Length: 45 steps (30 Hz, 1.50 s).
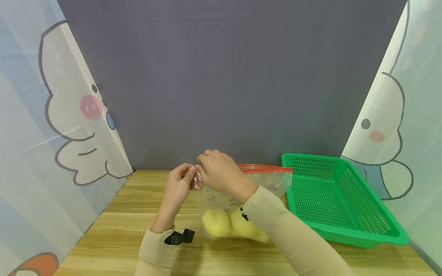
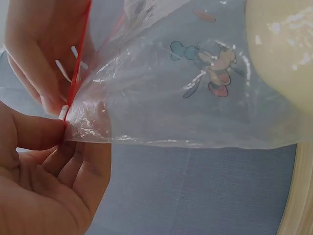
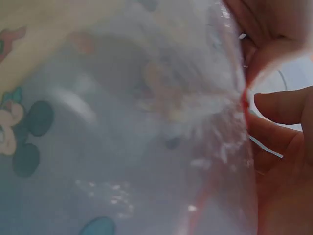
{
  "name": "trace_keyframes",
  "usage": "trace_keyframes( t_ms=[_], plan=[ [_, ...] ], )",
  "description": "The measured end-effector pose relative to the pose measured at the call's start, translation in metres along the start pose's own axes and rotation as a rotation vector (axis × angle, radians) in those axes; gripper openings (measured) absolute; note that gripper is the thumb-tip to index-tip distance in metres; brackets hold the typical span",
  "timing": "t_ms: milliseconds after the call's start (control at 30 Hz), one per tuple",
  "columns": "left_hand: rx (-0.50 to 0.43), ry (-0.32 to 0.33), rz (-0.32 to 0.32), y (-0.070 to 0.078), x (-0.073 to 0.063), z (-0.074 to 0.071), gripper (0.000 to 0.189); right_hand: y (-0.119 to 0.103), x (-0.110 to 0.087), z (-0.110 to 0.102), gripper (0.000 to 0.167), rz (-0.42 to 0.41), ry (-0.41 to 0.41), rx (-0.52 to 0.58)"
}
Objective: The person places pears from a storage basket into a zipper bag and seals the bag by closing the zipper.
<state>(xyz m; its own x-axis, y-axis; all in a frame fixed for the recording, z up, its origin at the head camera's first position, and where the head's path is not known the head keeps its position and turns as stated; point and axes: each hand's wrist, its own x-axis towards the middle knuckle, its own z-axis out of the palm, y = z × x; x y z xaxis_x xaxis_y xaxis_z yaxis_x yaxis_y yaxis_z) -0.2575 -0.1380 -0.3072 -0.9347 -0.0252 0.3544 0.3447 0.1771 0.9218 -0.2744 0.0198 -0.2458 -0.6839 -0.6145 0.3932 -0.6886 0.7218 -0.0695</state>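
A clear zip bag (image 1: 281,184) with a red zip strip (image 1: 264,168) and printed cartoon figures (image 2: 210,63) stands on the table. Several pale yellow round fruits (image 1: 216,222) lie at its bottom. My left hand (image 1: 177,188) pinches the bag's upper left corner between thumb and fingers. Right beside it, my right hand (image 1: 221,172) grips the red strip at the same end. A small white slider (image 2: 63,112) sits on the strip between the two hands in the left wrist view. My right forearm covers part of the bag and fruit in the head view.
A green plastic basket (image 1: 352,232) with slotted walls stands to the right of the bag on the wooden table (image 1: 114,234). Behind the table hangs a dark grey cloth (image 1: 221,76). Printed cartoon curtains (image 1: 27,115) flank both sides.
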Motion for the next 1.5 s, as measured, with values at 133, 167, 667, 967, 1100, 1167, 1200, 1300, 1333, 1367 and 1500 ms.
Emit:
trace_keyframes(
  t_ms=[133,167,667,967,1100,1167,1200,1300,1333,1367,1500],
  plan=[
    [-0.006,0.008,0.004,0.000,-0.001,0.000,0.024,0.001,0.003,0.004,0.021,0.006,-0.013,0.032],
    [-0.011,0.008,0.006,-0.001,0.000,0.000,0.024,0.002,0.003,0.005,0.021,0.009,-0.012,0.047],
    [-0.060,0.012,-0.014,-0.001,-0.001,0.003,0.023,0.012,0.002,0.010,0.016,-0.007,-0.005,0.118],
    [-0.038,0.039,-0.024,0.002,0.000,0.002,0.023,0.018,-0.004,0.010,0.015,0.007,0.015,0.110],
    [-0.019,0.041,-0.021,0.002,0.000,0.002,0.022,0.022,-0.006,0.010,0.014,0.013,0.015,0.127],
    [-0.006,0.040,-0.018,0.002,0.000,0.002,0.023,0.024,-0.006,0.011,0.014,0.012,0.014,0.145],
    [-0.001,0.039,-0.015,0.002,0.000,0.003,0.023,0.024,-0.006,0.011,0.014,0.014,0.012,0.155],
    [0.017,0.036,-0.002,0.003,-0.001,0.003,0.023,0.023,-0.006,0.010,0.015,0.018,0.001,0.190],
    [0.018,0.031,0.001,0.003,-0.001,0.003,0.022,0.023,-0.006,0.010,0.016,0.019,-0.001,0.202],
    [0.020,0.028,0.004,0.003,-0.001,0.003,0.022,0.022,-0.005,0.011,0.017,0.017,0.000,0.210],
    [0.025,0.019,0.002,0.003,-0.001,0.003,0.023,0.019,-0.006,0.014,0.018,-0.001,0.038,0.203]
  ],
)
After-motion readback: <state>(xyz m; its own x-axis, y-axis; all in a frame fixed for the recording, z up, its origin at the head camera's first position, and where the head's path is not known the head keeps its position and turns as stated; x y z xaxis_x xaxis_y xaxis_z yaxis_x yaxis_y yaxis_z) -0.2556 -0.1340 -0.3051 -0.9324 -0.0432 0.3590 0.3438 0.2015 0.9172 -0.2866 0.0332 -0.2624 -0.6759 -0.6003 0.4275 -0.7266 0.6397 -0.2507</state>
